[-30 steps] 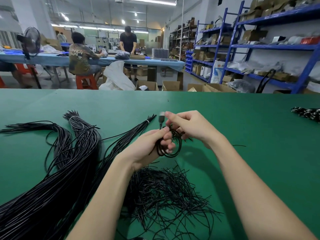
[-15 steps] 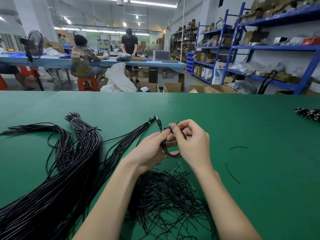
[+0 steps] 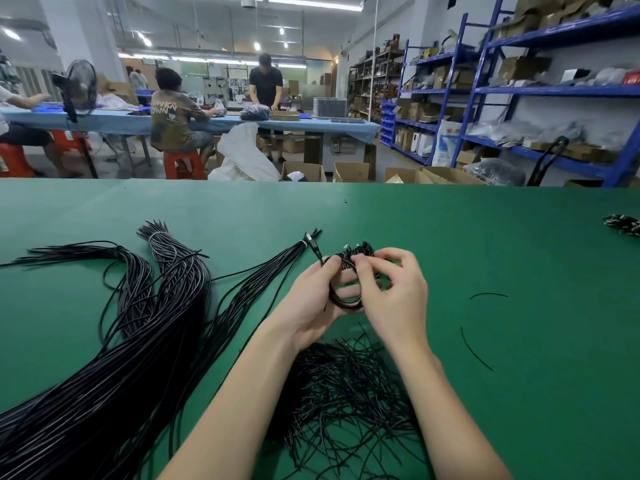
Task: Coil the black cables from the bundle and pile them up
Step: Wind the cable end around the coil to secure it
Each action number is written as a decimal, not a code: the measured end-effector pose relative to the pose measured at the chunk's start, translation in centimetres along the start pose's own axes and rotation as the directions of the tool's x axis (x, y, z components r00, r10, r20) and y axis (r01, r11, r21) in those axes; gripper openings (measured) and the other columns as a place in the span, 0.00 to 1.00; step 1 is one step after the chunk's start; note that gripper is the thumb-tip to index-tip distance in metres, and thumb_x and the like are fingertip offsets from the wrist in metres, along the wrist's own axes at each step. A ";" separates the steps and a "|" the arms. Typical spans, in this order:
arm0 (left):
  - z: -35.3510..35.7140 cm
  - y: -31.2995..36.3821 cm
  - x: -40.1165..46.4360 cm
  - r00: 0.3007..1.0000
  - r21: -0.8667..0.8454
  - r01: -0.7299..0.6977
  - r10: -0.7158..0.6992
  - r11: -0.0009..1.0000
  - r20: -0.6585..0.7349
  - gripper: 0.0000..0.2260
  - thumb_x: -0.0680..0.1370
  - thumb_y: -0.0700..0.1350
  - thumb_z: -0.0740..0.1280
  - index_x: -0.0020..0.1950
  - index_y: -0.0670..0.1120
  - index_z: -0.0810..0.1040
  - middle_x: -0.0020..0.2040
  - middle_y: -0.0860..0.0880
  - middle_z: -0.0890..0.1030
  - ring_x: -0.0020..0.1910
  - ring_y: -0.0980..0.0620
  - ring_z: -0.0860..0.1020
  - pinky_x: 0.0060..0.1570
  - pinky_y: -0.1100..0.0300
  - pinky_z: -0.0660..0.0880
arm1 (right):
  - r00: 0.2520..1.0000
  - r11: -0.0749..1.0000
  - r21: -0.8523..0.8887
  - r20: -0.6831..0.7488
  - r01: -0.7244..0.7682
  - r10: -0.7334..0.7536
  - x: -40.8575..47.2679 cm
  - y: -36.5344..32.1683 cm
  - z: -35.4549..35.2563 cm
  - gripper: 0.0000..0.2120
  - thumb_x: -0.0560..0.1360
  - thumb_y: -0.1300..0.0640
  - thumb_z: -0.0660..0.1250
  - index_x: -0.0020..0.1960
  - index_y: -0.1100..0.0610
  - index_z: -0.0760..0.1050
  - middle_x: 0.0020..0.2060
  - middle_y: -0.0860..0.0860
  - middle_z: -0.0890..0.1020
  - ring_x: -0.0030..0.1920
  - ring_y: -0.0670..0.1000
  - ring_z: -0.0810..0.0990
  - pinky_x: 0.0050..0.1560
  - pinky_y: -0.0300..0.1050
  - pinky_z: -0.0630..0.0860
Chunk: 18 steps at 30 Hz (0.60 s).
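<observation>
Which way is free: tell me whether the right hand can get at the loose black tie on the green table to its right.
Probably yes. The right hand now pinches the coiled cable, but the bare green table between it and the loose black tie holds nothing in the way.

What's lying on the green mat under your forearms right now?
A loose tangle of thin black tie wires lies on the green table mat between and under both forearms. The forearms cover part of it, so its full spread is hidden.
</observation>
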<state>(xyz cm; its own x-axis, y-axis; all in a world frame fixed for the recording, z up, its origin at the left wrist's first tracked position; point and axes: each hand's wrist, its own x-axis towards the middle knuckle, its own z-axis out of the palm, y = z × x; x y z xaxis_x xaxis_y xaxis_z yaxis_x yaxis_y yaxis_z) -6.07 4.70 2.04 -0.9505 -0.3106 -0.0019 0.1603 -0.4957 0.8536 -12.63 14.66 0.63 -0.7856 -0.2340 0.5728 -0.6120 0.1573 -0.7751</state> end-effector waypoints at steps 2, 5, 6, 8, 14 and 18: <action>-0.4 -0.1 0.2 0.998 0.038 -0.034 0.036 0.999 -0.055 0.09 0.87 0.45 0.52 0.51 0.45 0.68 0.53 0.38 0.85 0.48 0.42 0.86 0.49 0.43 0.82 | 0.998 0.998 0.010 0.034 -0.057 0.057 0.0 -0.7 -0.7 0.05 0.76 0.48 0.72 0.42 0.45 0.82 0.42 0.43 0.81 0.40 0.42 0.76 0.45 0.37 0.75; -1.0 -0.5 0.7 0.982 0.097 -0.097 0.111 0.991 -0.153 0.08 0.87 0.46 0.54 0.55 0.43 0.68 0.48 0.44 0.87 0.49 0.44 0.86 0.49 0.46 0.82 | 0.991 0.997 -0.045 0.115 -0.063 0.068 -0.2 -1.7 -1.5 0.10 0.74 0.44 0.74 0.36 0.47 0.81 0.33 0.40 0.82 0.34 0.40 0.76 0.34 0.32 0.70; -1.2 -0.6 0.9 0.975 0.116 -0.117 0.137 0.986 -0.175 0.08 0.87 0.46 0.55 0.54 0.43 0.69 0.46 0.46 0.87 0.50 0.43 0.85 0.53 0.45 0.81 | 0.974 0.995 -0.045 0.205 -0.088 0.095 -0.3 -2.1 -1.6 0.10 0.73 0.43 0.74 0.37 0.47 0.83 0.32 0.38 0.82 0.33 0.38 0.77 0.33 0.29 0.68; -1.2 -0.6 0.8 0.970 0.113 -0.142 0.161 0.983 -0.183 0.09 0.87 0.46 0.55 0.51 0.43 0.69 0.46 0.45 0.86 0.49 0.42 0.84 0.47 0.47 0.82 | 0.891 0.980 0.004 0.418 -0.199 0.180 -0.8 -2.5 -1.4 0.10 0.76 0.45 0.72 0.40 0.49 0.86 0.33 0.39 0.84 0.29 0.37 0.78 0.32 0.27 0.68; -0.7 -0.5 0.3 0.989 0.071 -0.138 0.141 0.988 -0.040 0.10 0.87 0.46 0.52 0.50 0.43 0.68 0.57 0.39 0.84 0.58 0.39 0.83 0.52 0.47 0.81 | 0.703 0.800 0.220 0.638 -0.558 0.315 -1.3 -2.2 -1.6 0.04 0.78 0.58 0.72 0.49 0.55 0.85 0.42 0.49 0.87 0.27 0.44 0.75 0.24 0.34 0.66; -0.3 -0.4 0.3 0.992 0.032 -0.123 0.125 0.992 -0.033 0.10 0.87 0.45 0.53 0.50 0.41 0.66 0.55 0.37 0.84 0.55 0.37 0.83 0.46 0.49 0.83 | 0.640 0.711 0.267 0.697 -0.651 0.324 -1.1 -1.8 -1.3 0.04 0.78 0.60 0.72 0.45 0.56 0.85 0.36 0.48 0.85 0.25 0.42 0.70 0.23 0.32 0.63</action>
<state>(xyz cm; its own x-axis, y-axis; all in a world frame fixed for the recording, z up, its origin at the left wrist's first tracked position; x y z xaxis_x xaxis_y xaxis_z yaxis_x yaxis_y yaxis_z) -6.34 4.53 1.52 -0.9140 -0.3962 0.0874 0.2678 -0.4274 0.8635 -10.76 15.88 1.78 -0.6371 -0.7675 -0.0708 0.1009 0.0080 -0.9949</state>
